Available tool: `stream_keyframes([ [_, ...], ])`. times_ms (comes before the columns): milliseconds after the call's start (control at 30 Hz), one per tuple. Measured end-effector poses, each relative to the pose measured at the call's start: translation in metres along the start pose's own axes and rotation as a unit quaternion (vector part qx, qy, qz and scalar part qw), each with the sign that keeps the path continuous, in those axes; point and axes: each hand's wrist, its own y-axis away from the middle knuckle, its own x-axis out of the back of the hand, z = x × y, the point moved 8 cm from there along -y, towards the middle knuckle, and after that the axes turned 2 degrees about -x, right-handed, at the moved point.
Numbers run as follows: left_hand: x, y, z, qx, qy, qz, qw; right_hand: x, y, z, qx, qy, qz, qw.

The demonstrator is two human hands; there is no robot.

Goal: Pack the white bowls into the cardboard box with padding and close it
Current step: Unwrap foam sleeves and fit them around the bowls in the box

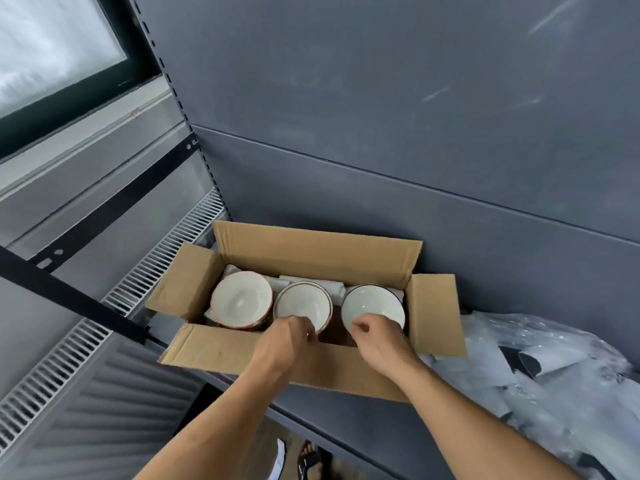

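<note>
- Three white glazed ceramic bowls sit upright in a row inside our open brown cardboard box (311, 368): the left bowl (241, 299) with a reddish rim, the middle bowl (302, 304) with a brownish rim, and the right bowl (372, 308) with a dark rim.
- The box rests on a grey metal shelf (346, 424), close against the grey back panel, with all four flaps standing open.
- White sheet padding (332, 284) shows behind and beneath the bowls; a heap of clear plastic wrap (540, 372) lies on the shelf just right of the box.
- Our left hand (287, 341) reaches over the near flap, its grip curled at the near rim of the middle bowl; we cannot tell whether it pinches the rim or only touches it.
- Our right hand (377, 337) is curled at the near rim of the right bowl in the same way; whether it actually has hold of it is hidden by the knuckles.
- We judge these bowls to be stiff, fairly heavy for their size, slick with glaze and liable to chip if rim strikes rim.
- Best hold, in our view: thumb inside and fingers outside the rim, or a cupped palm under the base.
- Padding between neighbouring bowls looks thin, so more wrap seems wanted before the flaps are folded shut.
</note>
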Motion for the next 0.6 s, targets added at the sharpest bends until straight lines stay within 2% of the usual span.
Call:
stream_keyframes([
  [133,-0.024,-0.003,0.063,-0.043,0.0,-0.036,0.998,0.045,0.025,0.047,0.002,0.044,0.065,0.997],
  [300,-0.055,0.008,0.148,-0.116,-0.054,-0.042,0.991,0.089,0.059,0.11,-0.014,0.08,0.14,0.987],
  [433,-0.084,0.02,0.202,-0.189,-0.077,-0.052,0.978,0.108,0.081,0.17,-0.073,0.099,0.145,0.982],
  [600,-0.119,0.03,0.243,-0.225,-0.118,-0.078,0.964,0.115,0.102,0.231,-0.13,0.1,0.13,0.978],
])
